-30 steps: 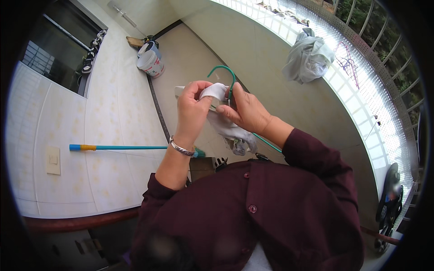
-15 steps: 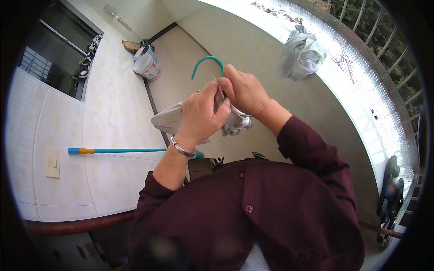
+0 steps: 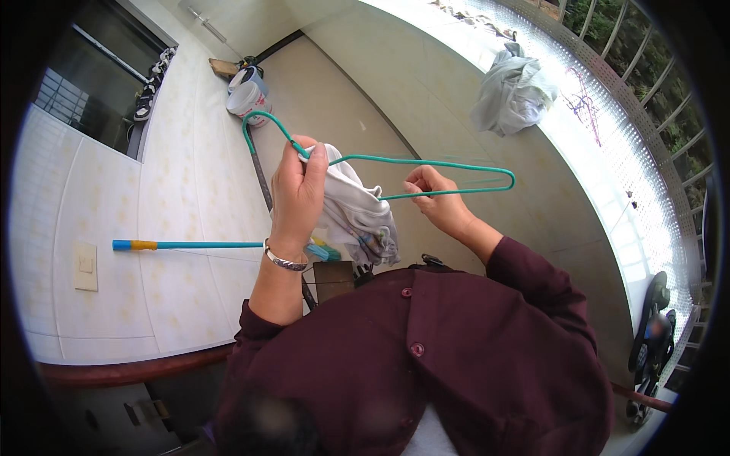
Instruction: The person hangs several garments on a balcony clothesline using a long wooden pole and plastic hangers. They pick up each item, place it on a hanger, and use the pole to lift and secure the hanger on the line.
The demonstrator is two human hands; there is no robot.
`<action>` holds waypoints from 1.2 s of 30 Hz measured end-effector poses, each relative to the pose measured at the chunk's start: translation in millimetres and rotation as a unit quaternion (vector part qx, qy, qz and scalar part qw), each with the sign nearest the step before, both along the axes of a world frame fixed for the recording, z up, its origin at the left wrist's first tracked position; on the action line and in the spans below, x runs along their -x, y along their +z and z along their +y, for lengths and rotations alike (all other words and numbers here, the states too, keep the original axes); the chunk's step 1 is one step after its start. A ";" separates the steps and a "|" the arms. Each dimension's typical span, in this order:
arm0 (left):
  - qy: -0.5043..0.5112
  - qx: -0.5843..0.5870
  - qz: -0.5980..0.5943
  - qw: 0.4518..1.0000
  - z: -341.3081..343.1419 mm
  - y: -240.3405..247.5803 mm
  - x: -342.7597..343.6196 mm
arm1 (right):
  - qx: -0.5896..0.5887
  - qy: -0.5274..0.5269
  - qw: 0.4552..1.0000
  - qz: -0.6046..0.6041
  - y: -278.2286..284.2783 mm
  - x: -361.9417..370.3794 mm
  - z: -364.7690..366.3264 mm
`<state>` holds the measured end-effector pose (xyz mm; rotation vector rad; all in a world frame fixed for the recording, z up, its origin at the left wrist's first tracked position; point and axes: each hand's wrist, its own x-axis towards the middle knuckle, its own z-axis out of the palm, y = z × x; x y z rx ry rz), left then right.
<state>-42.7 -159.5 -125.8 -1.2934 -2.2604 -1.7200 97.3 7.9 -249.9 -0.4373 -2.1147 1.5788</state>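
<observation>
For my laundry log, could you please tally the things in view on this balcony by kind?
Hangers: 1, the green hanger, held by the left hand and right hand
Cloths: 2, the white cloth in the left hand and the grey cloth on the ledge
Poles: 1, the teal pole
Buckets: 1, the bucket
Total: 5

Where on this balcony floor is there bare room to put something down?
The widest bare stretch of floor lies between the tiled wall and the bright ledge, beyond the green hanger. It gets crowded at the far corner by the white bucket, and on the ledge where a bundle of cloth lies.
</observation>
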 end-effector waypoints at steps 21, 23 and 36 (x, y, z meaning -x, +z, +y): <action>0.084 0.078 0.022 0.993 -18.8 -42.0 -2.5 | 0.521 -0.030 0.853 0.007 -10.9 20.7 3.4; 0.112 0.089 0.052 0.988 -17.8 -45.8 -3.1 | 0.554 -0.072 0.829 0.029 -9.3 17.9 7.7; 0.110 0.127 0.057 0.984 -23.5 -41.5 -13.6 | 0.365 -0.224 0.900 0.077 5.7 5.4 52.6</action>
